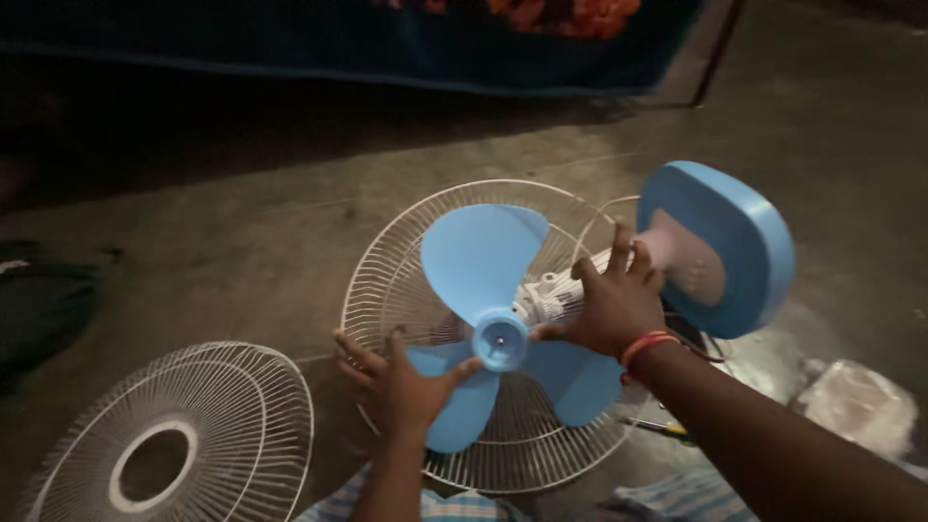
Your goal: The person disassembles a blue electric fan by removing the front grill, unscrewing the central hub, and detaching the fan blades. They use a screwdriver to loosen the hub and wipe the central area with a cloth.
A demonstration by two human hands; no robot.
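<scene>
On bare concrete floor: left hand spread on light-blue three-blade plastic fan propeller, right hand gripping white motor housing. Risks: blade flexes or cracks under palm pressure; round blue fan base rolls; loose white wire guard nearby gets kicked.

Bare concrete floor, dim. On it: loose wire grille at lower left, fan lying on its rear grille in the middle, screwdriver and clear plastic bag at right.
</scene>
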